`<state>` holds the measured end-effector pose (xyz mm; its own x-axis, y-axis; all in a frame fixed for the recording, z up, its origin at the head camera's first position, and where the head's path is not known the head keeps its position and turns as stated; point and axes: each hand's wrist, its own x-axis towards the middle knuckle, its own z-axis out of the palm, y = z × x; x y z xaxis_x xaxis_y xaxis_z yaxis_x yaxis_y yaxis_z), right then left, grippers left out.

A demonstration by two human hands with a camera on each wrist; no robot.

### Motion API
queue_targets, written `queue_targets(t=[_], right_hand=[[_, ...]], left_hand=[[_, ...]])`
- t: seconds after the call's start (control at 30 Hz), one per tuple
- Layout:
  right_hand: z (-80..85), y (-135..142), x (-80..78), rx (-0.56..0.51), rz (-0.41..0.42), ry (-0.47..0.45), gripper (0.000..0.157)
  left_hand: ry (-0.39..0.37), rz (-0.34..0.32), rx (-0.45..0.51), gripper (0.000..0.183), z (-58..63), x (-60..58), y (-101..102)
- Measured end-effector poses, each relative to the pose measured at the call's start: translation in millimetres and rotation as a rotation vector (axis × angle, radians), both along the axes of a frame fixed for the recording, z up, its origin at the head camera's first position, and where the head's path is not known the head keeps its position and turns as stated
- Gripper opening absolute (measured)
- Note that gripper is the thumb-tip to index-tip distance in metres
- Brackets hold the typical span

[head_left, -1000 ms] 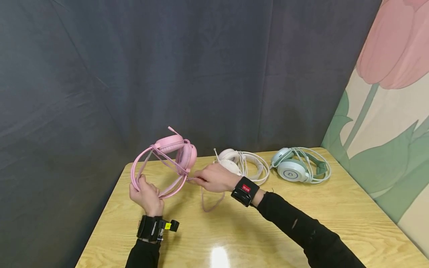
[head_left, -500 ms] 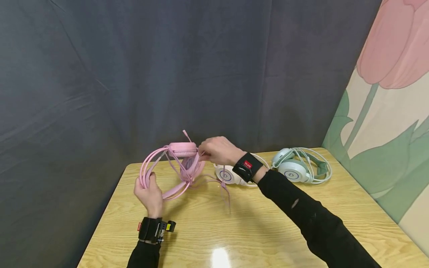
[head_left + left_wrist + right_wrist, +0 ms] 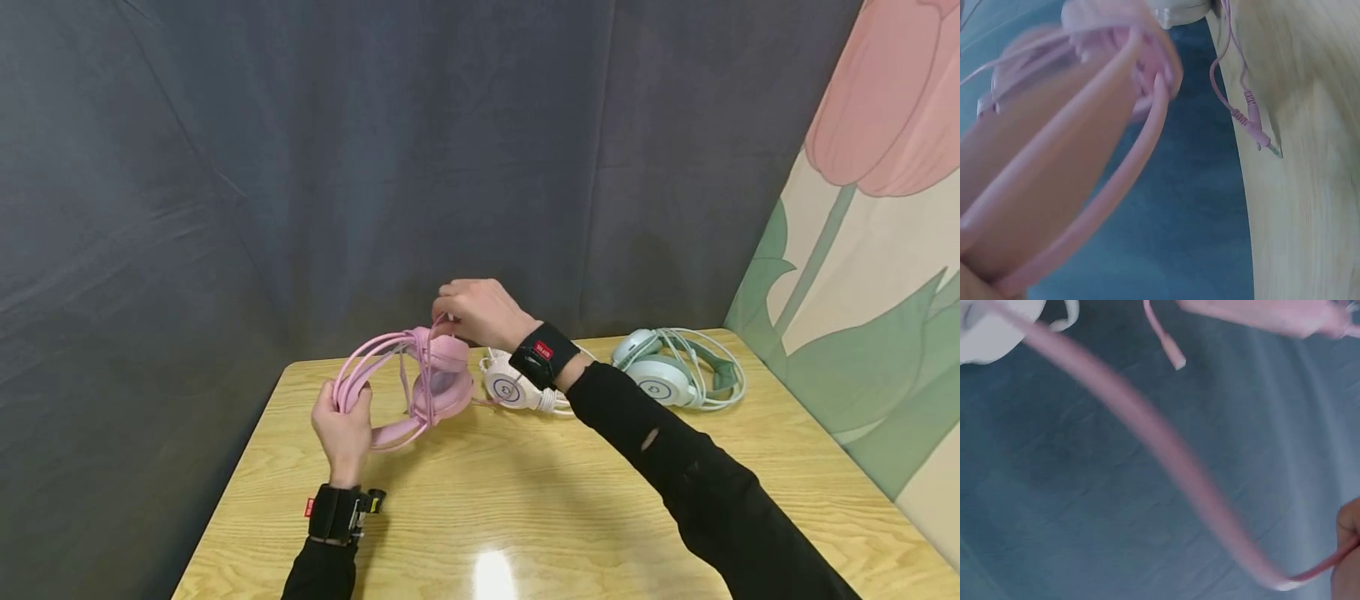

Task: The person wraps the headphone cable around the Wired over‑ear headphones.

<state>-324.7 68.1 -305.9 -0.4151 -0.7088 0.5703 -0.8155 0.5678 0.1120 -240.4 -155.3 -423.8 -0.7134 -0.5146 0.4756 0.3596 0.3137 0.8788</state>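
Observation:
My left hand (image 3: 342,427) grips the headband of a pink headset (image 3: 446,395) and holds it above the table's left part. Strands of its cable are wrapped around the headband and earcups. Over the earcups, my right hand (image 3: 483,312) pinches the pink cable (image 3: 1169,453), which runs blurred across the right wrist view. The headset's microphone boom (image 3: 1173,352) shows in that view too. In the left wrist view, the cable's plug ends (image 3: 1254,122) hang or lie by the wooden surface; I cannot tell which. My right fingertips are partly hidden.
A white headset (image 3: 504,385) lies behind my right wrist, partly covered by it. To its right is a green-and-white headset (image 3: 660,382) with its cable wound around it. The wooden table (image 3: 525,500) meets a dark curtain (image 3: 420,167) at the back.
My right hand has risen from beside the headset to above its earcups, drawing the cable up and over. My left hand has shifted slightly right and turned the headset.

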Motion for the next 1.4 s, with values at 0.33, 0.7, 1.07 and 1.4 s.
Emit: queue_targets(t=[0.33, 0.7, 1.07, 1.4], right_hand=[[8.8, 12, -17.3, -0.14, -0.032, 0.151, 0.032], [-8.0, 27, -36.2, -0.152, -0.037, -0.108, 0.021], [-52.3, 62, -55.0, -0.315, -0.125, -0.502, 0.018], [-65.7, 46, -45.4, -0.337, -0.26, -0.519, 0.028]], left_hand=[[-0.059, -0.207, -0.19, 0.016, 4.8, 9.0, -6], [0.081, -0.608, 0.177, 0.019, -13.6, -4.8, -43], [0.351, -1.291, 0.525, 0.036, -11.4, -12.7, -56], [0.29, -1.627, 0.707, 0.048, -11.1, -13.2, -44]])
